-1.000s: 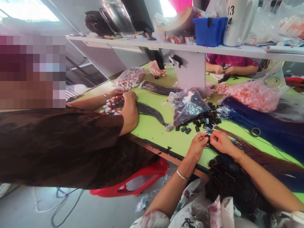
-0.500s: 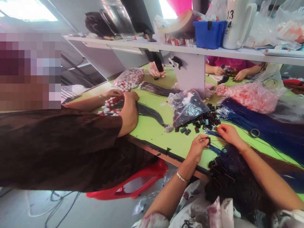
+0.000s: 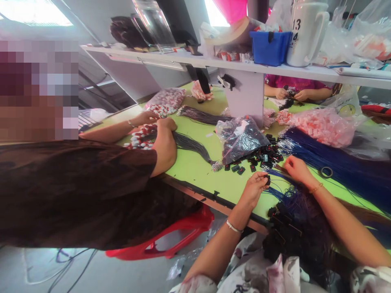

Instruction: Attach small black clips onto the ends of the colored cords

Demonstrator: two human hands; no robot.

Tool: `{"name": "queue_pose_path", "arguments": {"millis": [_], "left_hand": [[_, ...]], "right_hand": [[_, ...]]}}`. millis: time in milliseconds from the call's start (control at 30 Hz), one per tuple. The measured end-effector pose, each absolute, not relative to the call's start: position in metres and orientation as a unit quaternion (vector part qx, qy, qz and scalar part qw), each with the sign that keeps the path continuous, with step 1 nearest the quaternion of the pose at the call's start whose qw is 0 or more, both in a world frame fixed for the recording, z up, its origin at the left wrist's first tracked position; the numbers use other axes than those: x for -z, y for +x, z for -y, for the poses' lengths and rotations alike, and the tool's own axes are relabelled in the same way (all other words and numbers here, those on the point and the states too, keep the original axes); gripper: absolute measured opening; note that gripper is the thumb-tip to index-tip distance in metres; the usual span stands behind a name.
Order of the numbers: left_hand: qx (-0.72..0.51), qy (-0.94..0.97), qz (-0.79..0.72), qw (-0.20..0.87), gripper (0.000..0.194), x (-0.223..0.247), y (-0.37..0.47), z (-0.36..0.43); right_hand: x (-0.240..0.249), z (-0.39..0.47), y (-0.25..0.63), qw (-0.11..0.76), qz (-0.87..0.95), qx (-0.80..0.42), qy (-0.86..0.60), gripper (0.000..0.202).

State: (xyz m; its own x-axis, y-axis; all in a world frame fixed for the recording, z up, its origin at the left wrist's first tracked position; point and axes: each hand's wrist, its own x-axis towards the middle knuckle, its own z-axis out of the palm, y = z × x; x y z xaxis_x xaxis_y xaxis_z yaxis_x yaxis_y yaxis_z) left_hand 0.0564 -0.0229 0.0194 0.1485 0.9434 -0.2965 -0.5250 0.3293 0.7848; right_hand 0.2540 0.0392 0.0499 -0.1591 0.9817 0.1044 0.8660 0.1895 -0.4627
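**Clip pinched, wire being picked**

Far left of the pile of loose black clips [image 3: 262,156]: a co-worker's arm [image 3: 165,142] resting on the green table [image 3: 195,162], beside red-and-white parts [image 3: 142,136] and a bundle of dark wires [image 3: 192,144]. Not the wearer's own.

Just left of the pile, touching it: a clear bag of clips [image 3: 241,140], lying open-mouthed toward the pile.

Below the pile, near the table's front edge: left hand [image 3: 255,188], thumb and fingertips clenched on one clip [image 3: 267,179], raised just off the table top.

Below and right of the pile: right hand [image 3: 297,169], fingers curled down onto the near ends of the blue wires [image 3: 336,162]. Hard to tell whether a single strand is gripped or only touched. Hands apart, a few loose blue strands [image 3: 279,187] between them.

Further below the pile, off the table edge in the lap: a dark heap of wires with clips on them [image 3: 293,236].

Right of the pile: a tape ring [image 3: 326,171] on the wires; above right, a bag of pink parts [image 3: 320,124].

Judged as the pick-up step of fitting a clip to a wire end: clip ready, wire not yet at it. Calls for isolating one strand from the bundle, bringing its tip across to the clip, and lining it up squarely with the opening while holding the clip steady.
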Motion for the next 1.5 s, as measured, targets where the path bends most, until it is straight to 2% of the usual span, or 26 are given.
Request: {"name": "queue_pose_path", "arguments": {"millis": [167, 367, 900, 1167, 1267, 1400, 1500], "left_hand": [[-0.533, 0.228, -0.356, 0.733, 0.031, -0.023, 0.063, 0.021], [-0.542, 0.203, -0.326, 0.747, 0.027, -0.022, 0.067, 0.019], [-0.531, 0.206, -0.330, 0.753, 0.026, -0.017, 0.067, 0.019], [-0.531, 0.271, -0.388, 0.703, 0.028, -0.021, 0.068, 0.022], [-0.527, 0.295, -0.421, 0.677, 0.027, -0.020, 0.068, 0.023], [-0.508, 0.248, -0.421, 0.709, 0.025, -0.017, 0.068, 0.021], [-0.513, 0.245, -0.429, 0.702, 0.025, -0.016, 0.069, 0.020]], "right_hand": [[-0.060, -0.031, 0.234, 0.317, 0.741, -0.281, -0.520, 0.014], [-0.051, -0.011, 0.228, 0.306, 0.739, -0.341, -0.495, 0.015], [-0.051, 0.004, 0.227, 0.268, 0.759, -0.299, -0.512, 0.015], [-0.053, 0.007, 0.225, 0.249, 0.778, -0.283, -0.502, 0.015], [-0.051, 0.009, 0.222, 0.243, 0.813, -0.215, -0.483, 0.013], [-0.047, 0.010, 0.220, 0.244, 0.854, -0.111, -0.447, 0.014], [-0.043, 0.007, 0.222, 0.248, 0.814, -0.195, -0.488, 0.015]]}}
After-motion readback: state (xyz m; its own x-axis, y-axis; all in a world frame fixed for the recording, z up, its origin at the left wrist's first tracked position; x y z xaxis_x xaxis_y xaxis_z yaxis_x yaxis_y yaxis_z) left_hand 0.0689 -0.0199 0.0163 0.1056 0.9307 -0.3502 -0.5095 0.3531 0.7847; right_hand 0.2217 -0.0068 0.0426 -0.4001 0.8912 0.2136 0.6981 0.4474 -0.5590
